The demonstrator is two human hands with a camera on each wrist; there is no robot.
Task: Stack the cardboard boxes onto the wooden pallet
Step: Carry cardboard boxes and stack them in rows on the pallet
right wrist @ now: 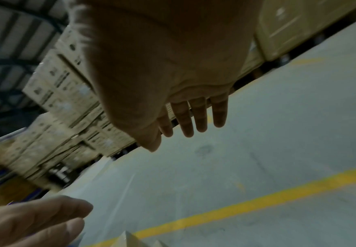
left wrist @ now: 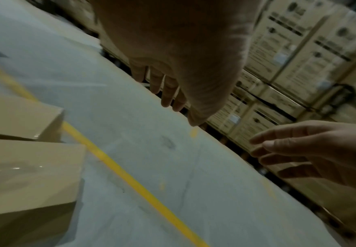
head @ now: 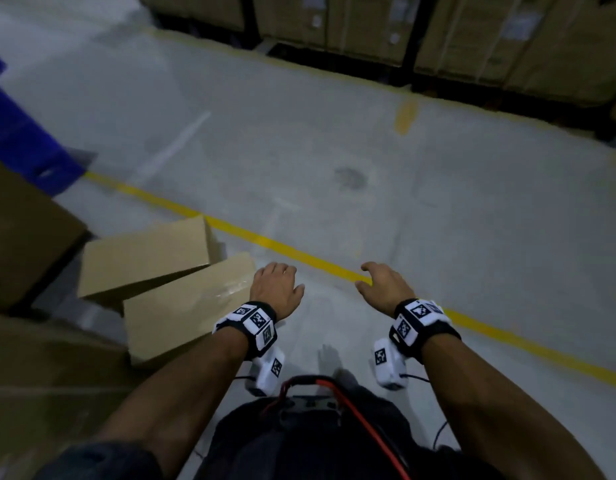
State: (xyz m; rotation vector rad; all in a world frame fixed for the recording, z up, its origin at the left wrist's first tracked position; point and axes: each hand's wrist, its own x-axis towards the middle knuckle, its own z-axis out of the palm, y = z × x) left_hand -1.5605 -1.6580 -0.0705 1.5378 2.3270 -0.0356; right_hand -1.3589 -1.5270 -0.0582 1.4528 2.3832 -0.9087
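Left hand [head: 277, 289]: we hold nothing, fingers [left wrist: 168, 93] loose and spread, above the near box's corner.
Right hand [head: 386, 287]: bare too, fingers [right wrist: 198, 115] straight, over the yellow line [head: 299, 252].
Boxes: two cardboard boxes [head: 182, 303] lie on the floor [head: 438, 202], left of us, one leaning on the other.
Pallet: we can't spot it.

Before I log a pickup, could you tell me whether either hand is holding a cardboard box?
No, the left hand and right hand hover empty above the floor.

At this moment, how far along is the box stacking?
Done: nothing these views confirm; no wooden pallet is clearly visible. In hand: nothing; left hand and right hand are empty, fingers relaxed. Left: two cardboard boxes lie on the floor.
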